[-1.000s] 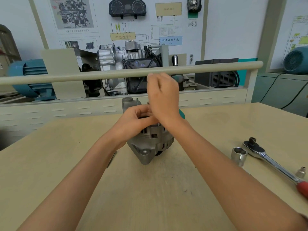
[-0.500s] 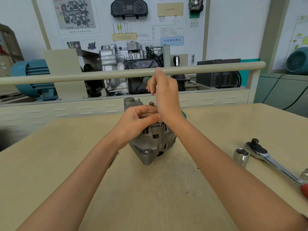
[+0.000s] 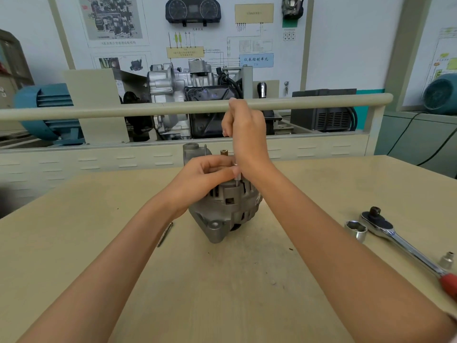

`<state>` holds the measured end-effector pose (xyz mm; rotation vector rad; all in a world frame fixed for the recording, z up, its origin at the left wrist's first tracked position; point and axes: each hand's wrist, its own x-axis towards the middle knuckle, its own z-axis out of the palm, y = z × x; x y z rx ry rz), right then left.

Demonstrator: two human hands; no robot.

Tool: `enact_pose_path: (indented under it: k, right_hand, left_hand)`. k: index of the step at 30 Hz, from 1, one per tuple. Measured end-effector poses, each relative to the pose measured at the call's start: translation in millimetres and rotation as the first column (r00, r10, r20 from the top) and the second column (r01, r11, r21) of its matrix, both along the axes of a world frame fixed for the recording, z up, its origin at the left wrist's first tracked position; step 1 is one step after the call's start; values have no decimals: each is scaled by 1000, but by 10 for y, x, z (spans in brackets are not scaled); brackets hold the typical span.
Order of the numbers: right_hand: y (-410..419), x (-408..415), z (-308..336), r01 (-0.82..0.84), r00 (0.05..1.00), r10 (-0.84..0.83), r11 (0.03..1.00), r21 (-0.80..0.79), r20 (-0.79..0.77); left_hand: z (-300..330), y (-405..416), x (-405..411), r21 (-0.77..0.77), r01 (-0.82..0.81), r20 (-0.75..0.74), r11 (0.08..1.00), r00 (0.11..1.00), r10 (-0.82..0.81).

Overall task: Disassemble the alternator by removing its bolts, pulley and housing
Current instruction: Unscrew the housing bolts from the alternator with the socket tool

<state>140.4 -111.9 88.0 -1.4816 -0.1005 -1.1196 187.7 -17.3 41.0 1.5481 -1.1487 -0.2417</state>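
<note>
Gripping a driver (image 3: 237, 175) over the alternator (image 3: 228, 209), both hands (image 3: 210, 173) (image 3: 247, 131) worked a bolt; pulley and housing apparently remained.

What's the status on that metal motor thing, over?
Left hand steadies alternator. Right hand grips a thin driver upright on it. Ratchet lies unused; nothing blocking.

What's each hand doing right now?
Left hand: pinches the thin metal shaft on the alternator.
Right hand: grips the tool above it.
</note>
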Motion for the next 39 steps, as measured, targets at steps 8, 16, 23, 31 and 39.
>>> enact_pose_path:
  k: [8, 16, 23, 31, 39]
  right_hand:
    - [-71, 29, 34, -384, 922, 387, 910, 159, 11]
    - [32, 38, -87, 37, 997, -36, 999, -17, 66]
    - [132, 5, -218, 704, 649, -746, 510, -495, 153]
    - [102, -19, -66, 443, 893, -442, 836, -325, 83]
    - [-186, 25, 47, -594, 792, 611, 769, 237, 4]
  left_hand:
    - [-21, -25, 10, -30, -44, 16, 999, 999, 45]
    - [-11, -23, 13, -36, -16, 51, 999, 999, 18]
    - [-20, -5, 3, -33, -78, 72, 996, 994, 80]
    - [-10, -2, -21, -14, -13, 17, 1000, 1000, 13]
    - [26, 26, 15, 28, 30, -31, 999, 999, -29]
